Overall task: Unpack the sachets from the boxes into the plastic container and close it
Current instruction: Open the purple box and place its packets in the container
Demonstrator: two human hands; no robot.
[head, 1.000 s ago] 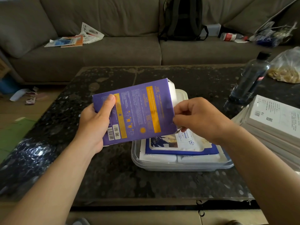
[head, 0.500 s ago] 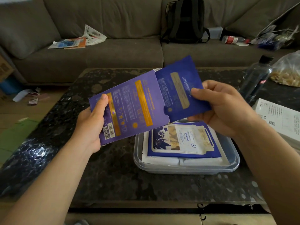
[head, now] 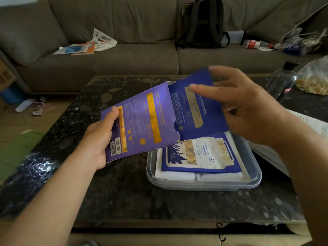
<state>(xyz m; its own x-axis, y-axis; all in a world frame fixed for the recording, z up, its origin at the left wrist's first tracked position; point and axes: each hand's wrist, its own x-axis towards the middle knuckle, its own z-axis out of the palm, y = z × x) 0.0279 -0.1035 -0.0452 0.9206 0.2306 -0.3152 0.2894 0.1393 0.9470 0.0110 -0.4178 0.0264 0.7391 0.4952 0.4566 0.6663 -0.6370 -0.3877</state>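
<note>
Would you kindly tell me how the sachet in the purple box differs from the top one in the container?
The boxed sachet, partly inside the purple box, is tilted midair; the container sachet lies flat. The boxed sachet shows a gold panel, the container sachet a white one. Both show dark blue.

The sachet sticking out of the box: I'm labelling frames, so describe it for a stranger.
Over the black speckled table, the left hand holds a tilted purple box. The sachet juts from its open end: darker navy with one tan panel, unlike the white-fronted sachet lying in the plastic container below.
</note>
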